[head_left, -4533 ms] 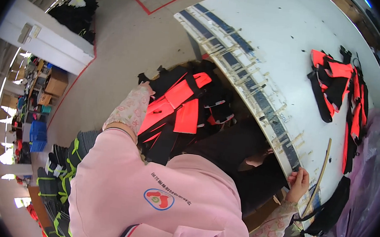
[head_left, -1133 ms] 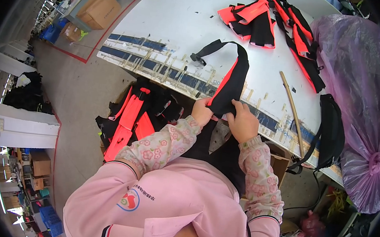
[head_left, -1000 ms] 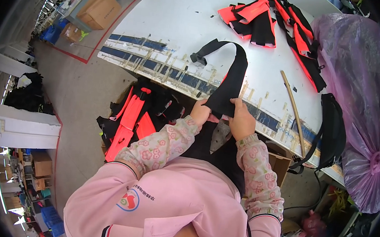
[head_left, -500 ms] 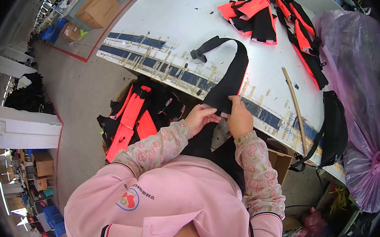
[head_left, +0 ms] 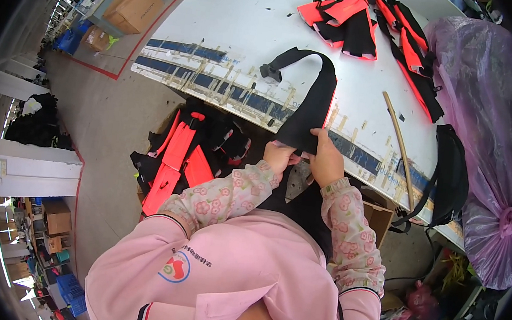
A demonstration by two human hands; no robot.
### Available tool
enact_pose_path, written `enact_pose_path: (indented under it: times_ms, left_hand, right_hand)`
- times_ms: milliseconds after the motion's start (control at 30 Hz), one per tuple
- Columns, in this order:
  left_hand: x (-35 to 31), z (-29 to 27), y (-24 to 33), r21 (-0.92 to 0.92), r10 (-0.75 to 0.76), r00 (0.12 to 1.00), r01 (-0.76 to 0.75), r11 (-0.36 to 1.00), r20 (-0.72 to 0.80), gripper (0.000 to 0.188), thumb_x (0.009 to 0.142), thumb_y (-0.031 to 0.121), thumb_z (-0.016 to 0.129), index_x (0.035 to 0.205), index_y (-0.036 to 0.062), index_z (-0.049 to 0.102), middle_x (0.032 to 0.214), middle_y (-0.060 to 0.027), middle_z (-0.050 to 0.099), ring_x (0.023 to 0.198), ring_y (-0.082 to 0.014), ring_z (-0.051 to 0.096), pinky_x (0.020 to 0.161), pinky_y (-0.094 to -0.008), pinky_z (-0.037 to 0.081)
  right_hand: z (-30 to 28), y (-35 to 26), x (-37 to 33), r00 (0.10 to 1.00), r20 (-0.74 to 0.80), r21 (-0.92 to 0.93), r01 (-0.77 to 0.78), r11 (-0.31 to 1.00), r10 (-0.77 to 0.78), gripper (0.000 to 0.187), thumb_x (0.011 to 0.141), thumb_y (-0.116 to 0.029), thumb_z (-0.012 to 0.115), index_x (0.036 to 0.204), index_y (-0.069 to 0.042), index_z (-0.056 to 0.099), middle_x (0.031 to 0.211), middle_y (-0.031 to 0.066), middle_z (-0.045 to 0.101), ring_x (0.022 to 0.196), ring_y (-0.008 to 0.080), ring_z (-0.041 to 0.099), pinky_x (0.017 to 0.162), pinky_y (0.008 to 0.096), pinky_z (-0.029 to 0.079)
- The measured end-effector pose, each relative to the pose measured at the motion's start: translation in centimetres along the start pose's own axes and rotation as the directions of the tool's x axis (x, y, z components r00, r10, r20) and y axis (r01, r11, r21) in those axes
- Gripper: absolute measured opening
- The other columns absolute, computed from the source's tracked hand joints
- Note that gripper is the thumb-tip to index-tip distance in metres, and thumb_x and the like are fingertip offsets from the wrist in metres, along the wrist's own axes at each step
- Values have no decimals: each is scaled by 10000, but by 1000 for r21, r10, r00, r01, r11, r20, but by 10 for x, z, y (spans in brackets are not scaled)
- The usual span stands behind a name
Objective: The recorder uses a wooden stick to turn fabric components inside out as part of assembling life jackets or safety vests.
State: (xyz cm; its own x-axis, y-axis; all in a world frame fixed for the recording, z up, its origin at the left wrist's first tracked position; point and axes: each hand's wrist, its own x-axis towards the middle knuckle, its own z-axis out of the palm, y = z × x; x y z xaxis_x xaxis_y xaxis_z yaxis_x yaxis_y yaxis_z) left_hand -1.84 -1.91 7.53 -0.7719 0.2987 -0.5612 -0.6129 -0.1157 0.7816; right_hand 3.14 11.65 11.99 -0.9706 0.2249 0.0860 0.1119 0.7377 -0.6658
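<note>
A wide black fabric strap (head_left: 310, 111), with a coral edge on its right side, curves over the table's front edge. Its thin far end carries a black plastic buckle (head_left: 271, 72) that rests on the tabletop. My left hand (head_left: 278, 157) is closed on the strap's wide near end, its fingertips tucked underneath and partly hidden. At the right corner of that same end, my right hand (head_left: 328, 160) pinches the fabric with thumb and fingers. Both hands are close together, just in front of the table edge.
The white table (head_left: 237, 21) holds coral-and-black pieces (head_left: 347, 25), a wooden stick (head_left: 398, 149) and a black bag (head_left: 452, 171). A purple plastic sack (head_left: 485, 119) stands at the right. Below the table edge, left of my hands, lie more coral-and-black pieces (head_left: 174, 159).
My left hand has turned, and its fingers have moved in under the strap's end toward my right hand. My right hand keeps its pinch. The strap has barely moved.
</note>
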Motion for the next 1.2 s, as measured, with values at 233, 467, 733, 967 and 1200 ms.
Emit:
enact_pose_path:
  times_ms: [233, 467, 733, 967, 1200]
  left_hand:
    - [10, -5, -2, 23, -178, 983, 177, 984, 32, 273, 883, 318, 555, 1007, 80, 606, 836, -72, 653, 625, -179, 629, 634, -335, 558]
    - [14, -15, 8, -198, -330, 858, 430, 881, 394, 369, 904, 387, 497, 1091, 76, 563, 897, -108, 658, 686, -251, 655, 709, -398, 560]
    - [-1, 4, 23, 294, -211, 957, 147, 944, 197, 379, 952, 363, 416, 1089, 37, 553, 838, -106, 653, 514, -192, 612, 516, -288, 534]
    - [-6, 14, 12, 279, -105, 970, 40, 959, 219, 357, 954, 327, 392, 1085, 27, 534, 814, -100, 624, 564, -175, 621, 352, -255, 429]
    - [2, 13, -6, 351, -57, 997, 34, 936, 55, 266, 941, 191, 400, 977, -6, 576, 706, -114, 631, 506, -180, 594, 345, -268, 428]
  right_hand:
    - [1, -3, -2, 999, 35, -48, -19, 999, 20, 469, 719, -41, 642, 1145, -119, 464, 1003, 136, 606, 869, 331, 608, 749, 404, 466]
    - [-1, -1, -4, 997, 70, -140, -7, 990, 17, 484, 715, -81, 673, 1153, -114, 472, 1005, 119, 607, 879, 314, 612, 757, 412, 454]
    - [-23, -20, -2, 987, 163, -258, 43, 965, 0, 518, 729, -128, 686, 1202, -101, 476, 1009, 131, 611, 895, 320, 600, 798, 421, 433]
    - [-37, -48, 64, 916, -231, -184, 290, 939, -328, 669, 846, -346, 611, 1349, 13, 355, 1344, 219, 412, 1284, 370, 343, 1045, 456, 286]
    - [9, 5, 64, 984, 107, -421, 176, 890, -144, 780, 880, -494, 478, 1431, -22, 196, 1487, 171, 209, 1390, 298, 167, 1116, 453, 148]
